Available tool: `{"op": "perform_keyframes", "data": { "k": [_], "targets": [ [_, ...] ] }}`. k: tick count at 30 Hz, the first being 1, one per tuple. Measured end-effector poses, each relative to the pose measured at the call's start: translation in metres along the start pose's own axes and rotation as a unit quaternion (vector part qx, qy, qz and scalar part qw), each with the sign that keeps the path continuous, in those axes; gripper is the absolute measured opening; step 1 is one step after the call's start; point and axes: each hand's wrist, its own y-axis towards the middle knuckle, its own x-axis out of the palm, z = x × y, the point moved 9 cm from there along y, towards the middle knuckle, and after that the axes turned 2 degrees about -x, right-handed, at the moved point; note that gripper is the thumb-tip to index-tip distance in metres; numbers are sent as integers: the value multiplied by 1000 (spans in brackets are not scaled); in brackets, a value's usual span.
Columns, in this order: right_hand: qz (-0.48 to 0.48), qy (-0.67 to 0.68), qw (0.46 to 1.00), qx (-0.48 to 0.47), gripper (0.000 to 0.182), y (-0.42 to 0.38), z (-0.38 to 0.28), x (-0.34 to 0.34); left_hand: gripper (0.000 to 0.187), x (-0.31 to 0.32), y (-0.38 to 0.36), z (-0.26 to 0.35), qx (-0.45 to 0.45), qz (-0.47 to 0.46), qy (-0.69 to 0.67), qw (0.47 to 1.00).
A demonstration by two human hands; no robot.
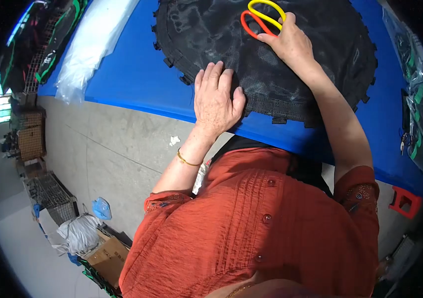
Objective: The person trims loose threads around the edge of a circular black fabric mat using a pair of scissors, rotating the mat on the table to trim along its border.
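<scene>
Your right fingers close on a tool with one yellow and one red loop; your left fingers are open and extended, palm down. A blue-topped table lies under the round black mesh sheet with tabbed edging. Left of that sheet lies clear plastic film; to its right, clear-wrapped packs with green strips. Your left hand presses the sheet's near-left edge; your right hand is over its far half. That looped tool lies over the sheet's far half, loops leftward of your right fingers, long axis slanting down-right into your palm; your right hand is nearer.
</scene>
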Motion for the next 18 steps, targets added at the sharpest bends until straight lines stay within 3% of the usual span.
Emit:
{"op": "perform_keyframes", "data": {
  "k": [2,3,7,10,14,18],
  "targets": [
    [13,-13,1000,9,76,-3,4,-6,47,8,-1,-3,-4,-47,-6,999],
    [-6,-12,1000,20,82,-4,5,-6,48,8,0,-4,-1,-56,-11,998],
    [86,22,996,-18,108,-11,4,-14,50,10,2,-6,9,-79,-16,997],
    [101,42,991,-73,112,-20,-14,-22,51,11,3,-6,18,-87,-10,996],
    [18,22,994,-103,109,-21,-24,-4,53,12,3,-6,22,-90,-2,996],
    [40,-12,995,-89,109,1,-27,2,53,12,3,-5,19,-89,-3,996]
  ]
}}
